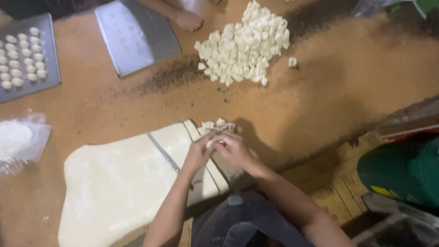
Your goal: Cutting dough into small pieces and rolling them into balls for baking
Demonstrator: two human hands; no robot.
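Dough piece [211,144] pinched between both hands at the near table edge.
Left hand [197,153] and right hand [234,150] meet fingertip to fingertip, both closed on the piece. Small cut pieces [218,125] lie just beyond the fingers; dough sheet [123,183] spreads left of the left hand, its cut strip [206,158] running away under the hands. Large pile [244,43] sits well beyond.

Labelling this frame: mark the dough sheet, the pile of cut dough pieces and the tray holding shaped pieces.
dough sheet [119,183], head view, bare middle of the flat sheet.
pile of cut dough pieces [244,45], head view, centre of the heap.
tray holding shaped pieces [43,27], head view, bare metal near its right edge.
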